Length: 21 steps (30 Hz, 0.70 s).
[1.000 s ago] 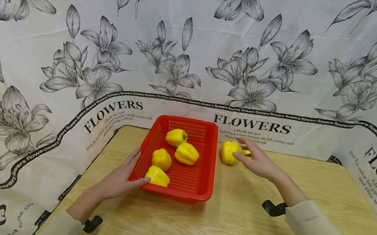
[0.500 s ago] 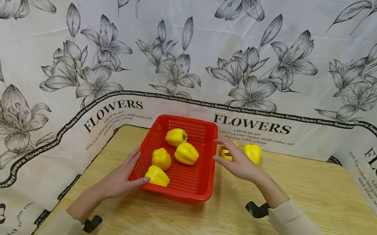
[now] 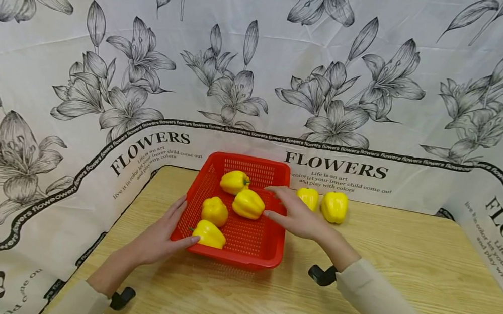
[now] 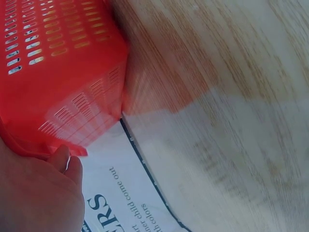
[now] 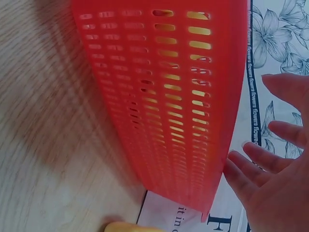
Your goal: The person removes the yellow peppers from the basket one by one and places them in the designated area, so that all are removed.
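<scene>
A red plastic basket with slotted walls holds several yellow bell peppers. My left hand grips its left side, thumb over the near rim; in the left wrist view, fingertips hook the rim. My right hand reaches over the right rim with nothing in it, fingers spread and fingertips close to the nearest pepper. From the right wrist view, those fingers stand apart beside the basket's upper edge. Two more yellow bell peppers sit on the table to the right, one partly behind the right hand.
The basket stands on a light wood-grain table. Behind and to the left hangs a white cloth with flower drawings and lettering, close to the basket's far side. A black wrist mount hangs under the right sleeve.
My right hand has moved left from the two peppers on the table to above the basket's right rim, uncovering the rightmost pepper. My left hand and the basket stay put.
</scene>
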Tool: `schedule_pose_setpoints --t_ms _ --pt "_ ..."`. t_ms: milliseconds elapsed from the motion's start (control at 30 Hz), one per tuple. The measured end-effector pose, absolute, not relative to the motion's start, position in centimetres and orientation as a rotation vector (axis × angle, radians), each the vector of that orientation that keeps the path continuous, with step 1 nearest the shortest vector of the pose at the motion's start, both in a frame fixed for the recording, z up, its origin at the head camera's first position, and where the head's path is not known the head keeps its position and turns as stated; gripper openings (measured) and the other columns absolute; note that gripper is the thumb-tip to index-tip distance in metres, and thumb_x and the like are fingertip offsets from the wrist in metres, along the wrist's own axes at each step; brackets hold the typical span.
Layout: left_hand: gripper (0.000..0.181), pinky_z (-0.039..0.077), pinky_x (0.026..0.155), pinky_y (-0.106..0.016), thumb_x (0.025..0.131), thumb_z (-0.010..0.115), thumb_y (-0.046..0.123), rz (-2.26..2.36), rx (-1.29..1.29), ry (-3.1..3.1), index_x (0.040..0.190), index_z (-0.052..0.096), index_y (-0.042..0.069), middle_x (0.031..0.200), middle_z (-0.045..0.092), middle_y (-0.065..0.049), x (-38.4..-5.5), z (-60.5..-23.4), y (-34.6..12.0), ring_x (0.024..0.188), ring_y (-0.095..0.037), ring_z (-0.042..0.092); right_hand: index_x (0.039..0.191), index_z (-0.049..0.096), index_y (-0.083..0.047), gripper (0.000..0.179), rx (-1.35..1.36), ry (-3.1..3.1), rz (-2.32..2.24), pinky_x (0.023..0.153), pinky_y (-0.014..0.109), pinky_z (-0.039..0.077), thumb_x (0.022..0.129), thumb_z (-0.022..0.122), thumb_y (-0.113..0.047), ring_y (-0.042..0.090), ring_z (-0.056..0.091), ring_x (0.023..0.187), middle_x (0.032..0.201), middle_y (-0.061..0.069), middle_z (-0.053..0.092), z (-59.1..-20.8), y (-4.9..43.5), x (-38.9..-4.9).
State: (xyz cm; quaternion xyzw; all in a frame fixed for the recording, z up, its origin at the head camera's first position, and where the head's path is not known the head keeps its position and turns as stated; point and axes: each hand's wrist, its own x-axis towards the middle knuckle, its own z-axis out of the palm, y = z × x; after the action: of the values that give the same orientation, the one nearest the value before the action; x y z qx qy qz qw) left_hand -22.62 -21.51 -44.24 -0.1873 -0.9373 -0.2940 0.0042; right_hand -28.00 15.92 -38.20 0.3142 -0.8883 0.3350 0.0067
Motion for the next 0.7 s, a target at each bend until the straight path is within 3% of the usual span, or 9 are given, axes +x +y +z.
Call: schedule_pose_setpoints --t_ms 700 --pt "0.110 0.033 0.116 -0.061 0.089 0.061 0.072 -0.919 -0.596 -2.931 0.166 0.008 0.012 0.173 0.002 -0.004 -22.4 -44.0 -21.5 0.153 -0.038 0.023 0.153 0.044 -0.008 0.067 1.048 -2.867 0.803 0.112 0.052 0.043 0.096 0.074 -0.028 0.032 0.046 0.138 0.149 0.015 0.045 -39.8 12.4 -30.8"
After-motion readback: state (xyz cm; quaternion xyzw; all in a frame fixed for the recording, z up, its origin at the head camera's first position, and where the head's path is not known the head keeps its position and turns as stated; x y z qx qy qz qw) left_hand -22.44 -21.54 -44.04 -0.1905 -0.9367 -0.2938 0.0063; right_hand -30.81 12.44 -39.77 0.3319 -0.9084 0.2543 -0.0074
